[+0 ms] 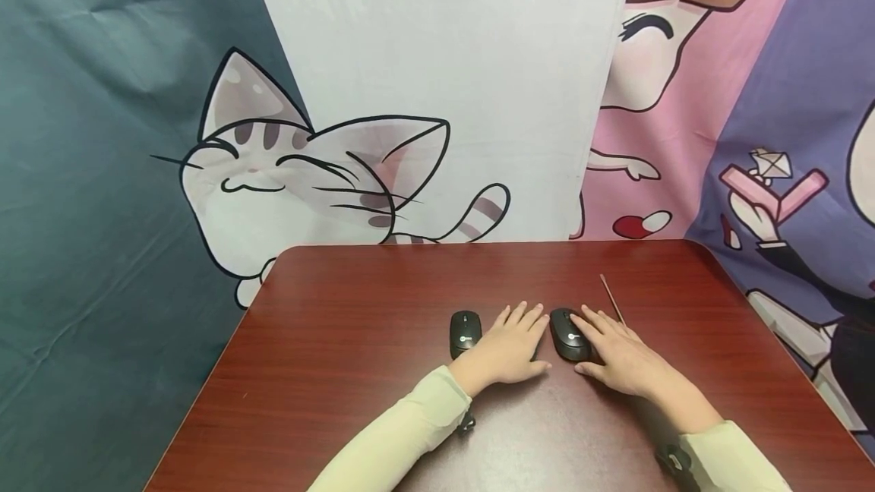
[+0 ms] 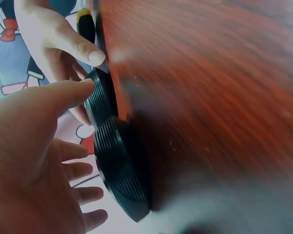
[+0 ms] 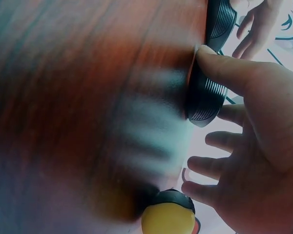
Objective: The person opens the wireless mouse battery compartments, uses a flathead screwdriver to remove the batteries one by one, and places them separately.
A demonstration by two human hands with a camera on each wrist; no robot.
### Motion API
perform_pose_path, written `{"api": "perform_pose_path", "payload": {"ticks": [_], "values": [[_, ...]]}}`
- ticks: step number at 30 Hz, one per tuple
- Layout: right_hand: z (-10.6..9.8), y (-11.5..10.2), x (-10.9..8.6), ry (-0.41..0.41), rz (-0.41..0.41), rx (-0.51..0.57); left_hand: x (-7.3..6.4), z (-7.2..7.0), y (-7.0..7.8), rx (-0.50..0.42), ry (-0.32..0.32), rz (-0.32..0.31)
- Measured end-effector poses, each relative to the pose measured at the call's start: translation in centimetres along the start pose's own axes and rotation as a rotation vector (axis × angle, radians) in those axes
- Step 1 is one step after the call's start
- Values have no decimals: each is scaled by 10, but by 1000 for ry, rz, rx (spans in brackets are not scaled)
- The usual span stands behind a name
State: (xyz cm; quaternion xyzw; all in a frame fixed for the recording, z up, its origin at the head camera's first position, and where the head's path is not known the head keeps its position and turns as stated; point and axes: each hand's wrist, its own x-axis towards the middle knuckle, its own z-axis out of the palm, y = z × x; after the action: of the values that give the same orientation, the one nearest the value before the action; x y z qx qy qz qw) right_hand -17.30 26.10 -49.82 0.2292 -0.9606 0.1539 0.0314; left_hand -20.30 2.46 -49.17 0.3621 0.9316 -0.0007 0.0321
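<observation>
Two black computer mice lie on the table, a left mouse (image 1: 465, 331) and a right mouse (image 1: 567, 336). My left hand (image 1: 509, 348) is between them, palm down with fingers spread, overlapping the left mouse's right edge in the head view. My right hand (image 1: 623, 355) stretches out at the right mouse, its index fingertip over the mouse's right side. Beyond that hand a thin metal shaft (image 1: 611, 299) sticks out on the table. A yellow and black handle (image 3: 168, 217) shows below the little finger in the right wrist view. Neither hand grips anything.
The reddish-brown wooden table (image 1: 342, 325) ends at a straight back edge against a cartoon-printed cloth backdrop (image 1: 437, 59). Small dark devices show at both cuffs, one below the left sleeve (image 1: 417, 420) and one by the right sleeve (image 1: 731, 458).
</observation>
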Motion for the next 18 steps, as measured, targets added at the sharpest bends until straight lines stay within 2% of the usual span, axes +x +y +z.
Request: {"api": "perform_pose_path", "payload": {"ticks": [7, 18], "values": [[3, 5, 0, 16, -41, 4, 12, 0, 9, 14, -19, 18], [8, 12, -2, 107, -192, -18, 31, 5, 16, 34, -19, 30]]}}
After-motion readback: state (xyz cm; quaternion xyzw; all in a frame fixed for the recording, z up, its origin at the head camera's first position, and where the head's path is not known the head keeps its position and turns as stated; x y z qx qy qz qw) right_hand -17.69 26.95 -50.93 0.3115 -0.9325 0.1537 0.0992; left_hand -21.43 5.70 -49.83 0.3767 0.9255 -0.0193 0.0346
